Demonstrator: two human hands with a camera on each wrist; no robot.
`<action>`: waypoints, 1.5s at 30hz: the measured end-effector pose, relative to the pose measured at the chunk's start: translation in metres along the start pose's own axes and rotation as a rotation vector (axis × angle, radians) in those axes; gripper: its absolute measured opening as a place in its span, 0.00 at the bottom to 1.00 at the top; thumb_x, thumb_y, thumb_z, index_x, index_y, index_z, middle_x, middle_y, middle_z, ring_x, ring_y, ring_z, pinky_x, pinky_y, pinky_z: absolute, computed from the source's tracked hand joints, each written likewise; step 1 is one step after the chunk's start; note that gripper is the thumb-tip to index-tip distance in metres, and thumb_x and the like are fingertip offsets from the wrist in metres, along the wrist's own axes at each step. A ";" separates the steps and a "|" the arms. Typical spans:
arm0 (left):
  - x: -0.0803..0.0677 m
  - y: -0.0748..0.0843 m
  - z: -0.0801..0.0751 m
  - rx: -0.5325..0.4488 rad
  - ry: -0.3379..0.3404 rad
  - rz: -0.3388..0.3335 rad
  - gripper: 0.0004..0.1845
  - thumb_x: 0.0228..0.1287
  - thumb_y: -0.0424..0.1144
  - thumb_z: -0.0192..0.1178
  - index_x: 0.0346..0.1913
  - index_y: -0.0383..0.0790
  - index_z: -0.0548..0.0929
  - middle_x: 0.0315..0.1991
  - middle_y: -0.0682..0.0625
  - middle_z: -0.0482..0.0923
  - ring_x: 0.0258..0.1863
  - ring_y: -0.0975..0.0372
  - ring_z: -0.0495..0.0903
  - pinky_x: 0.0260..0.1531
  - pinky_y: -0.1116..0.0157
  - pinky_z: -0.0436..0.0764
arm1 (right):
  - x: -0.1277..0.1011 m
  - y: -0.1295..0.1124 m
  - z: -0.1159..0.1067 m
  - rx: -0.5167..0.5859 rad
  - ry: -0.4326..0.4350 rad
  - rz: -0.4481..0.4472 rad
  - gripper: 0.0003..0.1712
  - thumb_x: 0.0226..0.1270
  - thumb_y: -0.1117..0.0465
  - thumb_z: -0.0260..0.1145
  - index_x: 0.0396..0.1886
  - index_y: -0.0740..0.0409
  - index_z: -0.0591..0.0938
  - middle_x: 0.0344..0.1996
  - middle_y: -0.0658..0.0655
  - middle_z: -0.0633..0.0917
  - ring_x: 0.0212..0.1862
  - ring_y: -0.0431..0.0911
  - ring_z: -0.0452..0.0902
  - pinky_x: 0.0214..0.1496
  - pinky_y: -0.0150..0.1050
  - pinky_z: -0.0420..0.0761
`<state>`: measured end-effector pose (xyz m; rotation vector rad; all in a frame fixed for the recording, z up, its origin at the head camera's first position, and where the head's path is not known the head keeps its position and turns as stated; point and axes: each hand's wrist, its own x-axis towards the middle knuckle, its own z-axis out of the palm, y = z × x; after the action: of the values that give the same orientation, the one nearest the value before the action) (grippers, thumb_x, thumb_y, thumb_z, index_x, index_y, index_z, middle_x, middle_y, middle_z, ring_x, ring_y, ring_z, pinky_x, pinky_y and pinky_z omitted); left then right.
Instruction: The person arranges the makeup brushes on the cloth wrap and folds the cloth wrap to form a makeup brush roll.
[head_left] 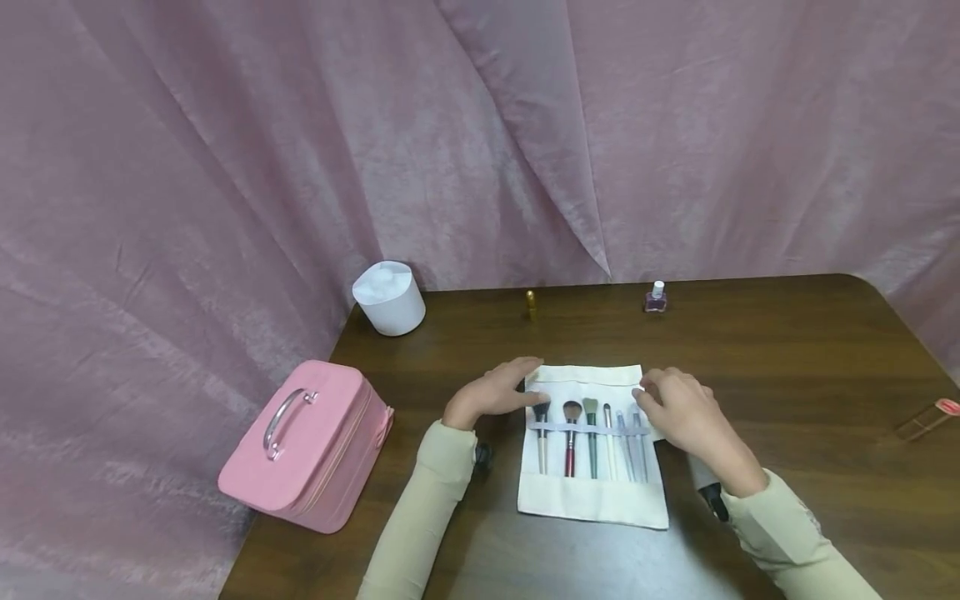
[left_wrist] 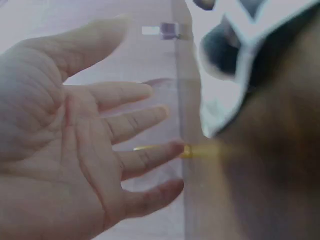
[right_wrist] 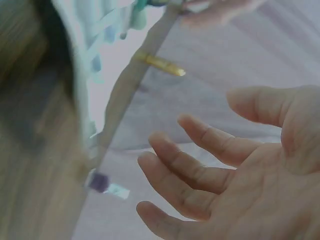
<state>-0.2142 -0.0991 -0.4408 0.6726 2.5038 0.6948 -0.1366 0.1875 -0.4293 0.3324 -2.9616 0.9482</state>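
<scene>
Now: both hands at the brush roll

Flat on the brown table (head_left: 787, 375) lies an unrolled white brush roll (head_left: 592, 500), with six brushes (head_left: 572, 433) tucked side by side under its band, heads pointing away from the person. The left hand (head_left: 495, 393) sits at the roll's upper left corner, fingertips at or just over the cloth edge; the right hand (head_left: 686, 412) sits at the upper right corner, likewise over the edge. Both wrist views show the palms spread, fingers straight to loosely bent and parted, so each grip is released and grasps nothing. Whether the fingertips actually touch the cloth cannot be told.

Beyond the roll, near the far table edge, stand a small gold tube (head_left: 530, 304) and a nail polish bottle (head_left: 656, 297) with a white cap, well apart from each other. At the far left corner stands a white round tub (head_left: 388, 298). A pink case (head_left: 307, 446) with a metal handle rests on the table's left edge. A clear, pink-tipped item (head_left: 930, 417) lies near the right edge. Pink drapes (head_left: 300, 150) hang behind.
</scene>
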 end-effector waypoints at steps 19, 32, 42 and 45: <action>0.054 0.029 0.016 -0.154 -0.019 0.102 0.35 0.81 0.63 0.29 0.77 0.46 0.67 0.76 0.50 0.62 0.76 0.59 0.57 0.73 0.60 0.56 | -0.062 -0.064 0.046 0.008 -0.111 -0.147 0.27 0.72 0.51 0.66 0.59 0.67 0.80 0.56 0.67 0.80 0.59 0.65 0.76 0.58 0.62 0.75; 0.061 0.035 0.028 -0.126 -0.077 -0.023 0.40 0.76 0.69 0.27 0.78 0.50 0.65 0.78 0.49 0.59 0.78 0.53 0.52 0.74 0.53 0.54 | -0.075 -0.069 0.082 -0.005 -0.211 -0.391 0.19 0.69 0.56 0.69 0.51 0.65 0.82 0.47 0.55 0.81 0.45 0.49 0.77 0.47 0.47 0.79; 0.064 0.037 0.028 -0.079 -0.124 0.042 0.37 0.80 0.63 0.31 0.78 0.42 0.63 0.77 0.47 0.61 0.77 0.56 0.55 0.73 0.59 0.56 | -0.076 -0.068 0.085 -0.041 -0.233 -0.427 0.17 0.69 0.56 0.68 0.51 0.63 0.83 0.48 0.55 0.83 0.44 0.49 0.75 0.47 0.45 0.79; 0.065 0.036 0.028 -0.044 -0.139 0.041 0.37 0.80 0.64 0.32 0.78 0.43 0.63 0.77 0.49 0.61 0.77 0.57 0.55 0.73 0.59 0.56 | -0.076 -0.066 0.084 -0.041 -0.229 -0.425 0.16 0.69 0.56 0.69 0.50 0.63 0.83 0.48 0.55 0.83 0.44 0.48 0.75 0.47 0.45 0.79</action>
<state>-0.2380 -0.0254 -0.4607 0.7321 2.3480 0.6911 -0.0447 0.1018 -0.4655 1.0816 -2.9042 0.8398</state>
